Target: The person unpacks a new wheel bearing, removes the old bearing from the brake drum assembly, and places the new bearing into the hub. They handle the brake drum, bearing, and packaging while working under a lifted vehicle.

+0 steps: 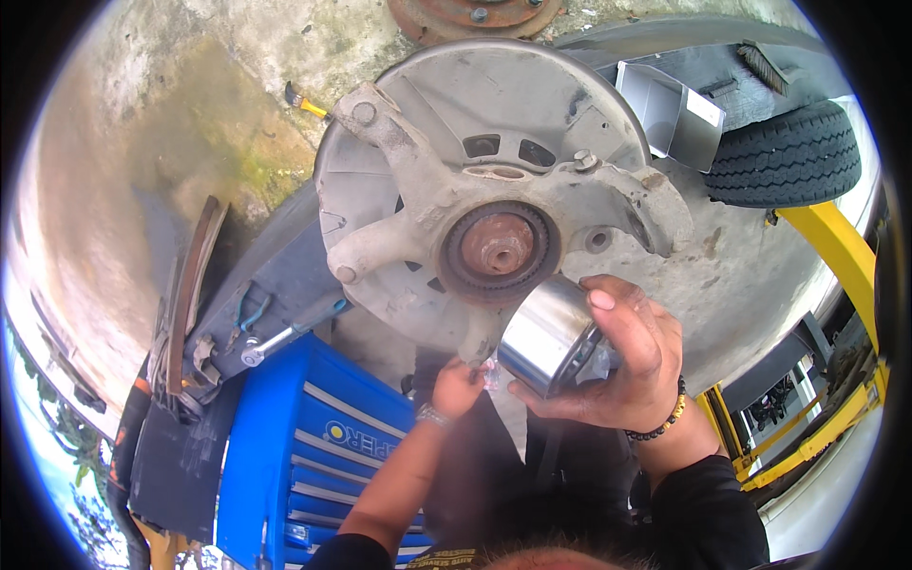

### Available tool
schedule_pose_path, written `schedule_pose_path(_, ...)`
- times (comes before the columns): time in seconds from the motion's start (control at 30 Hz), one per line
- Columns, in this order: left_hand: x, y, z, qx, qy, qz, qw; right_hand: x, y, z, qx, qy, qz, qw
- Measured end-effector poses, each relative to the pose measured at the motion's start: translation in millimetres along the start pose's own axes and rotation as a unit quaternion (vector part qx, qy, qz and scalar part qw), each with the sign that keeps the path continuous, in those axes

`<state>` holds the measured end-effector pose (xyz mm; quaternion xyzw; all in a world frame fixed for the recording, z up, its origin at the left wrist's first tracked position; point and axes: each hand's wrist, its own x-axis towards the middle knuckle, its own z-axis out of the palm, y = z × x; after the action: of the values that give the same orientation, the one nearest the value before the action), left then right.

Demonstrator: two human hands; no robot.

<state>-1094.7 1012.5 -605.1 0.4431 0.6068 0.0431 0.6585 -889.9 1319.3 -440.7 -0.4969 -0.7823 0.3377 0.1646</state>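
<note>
1. a polished steel bearing ring is held in the right hand, just below the rusty hub centre of a steering knuckle with its grey dust shield.
2. the ring is judged heavy for its bulk, rigid and smooth; its bright wall is likely slippery, more so if oiled.
3. it is best taken across the outer wall, with support under the lower rim, so that it is kept from sliding out.
4. the right fingers are curled closed around the ring: thumb over the top edge, the others cupped beneath.
5. the left hand is seen below the knuckle, fingers bent around something small and clear; what it is cannot be told.
6. a blue tool cabinet stands below left, and a tyre lies at upper right.
</note>
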Motion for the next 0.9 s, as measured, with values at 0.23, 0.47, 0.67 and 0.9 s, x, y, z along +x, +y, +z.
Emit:
schedule_pose_path(0.23,-0.5,-4.2,11.1,-0.002,0.011,-0.040,0.999,26.3,-4.9,13.5,-0.058,-0.003,0.002,0.998)
schedule_pose_path(0.47,3.2,1.7,11.9,-0.034,0.028,-0.077,0.996,36.7,1.4,34.7,-0.085,0.072,-0.017,0.994)
schedule_pose_path(0.67,2.0,-3.5,17.4,-0.069,0.044,-0.089,0.993,30.3,3.9,40.1,-0.054,0.059,-0.013,0.997)
schedule_pose_path(0.9,4.3,-8.5,23.1,-0.070,0.029,-0.086,0.993,29.0,6.4,40.7,-0.038,0.026,-0.017,0.999)
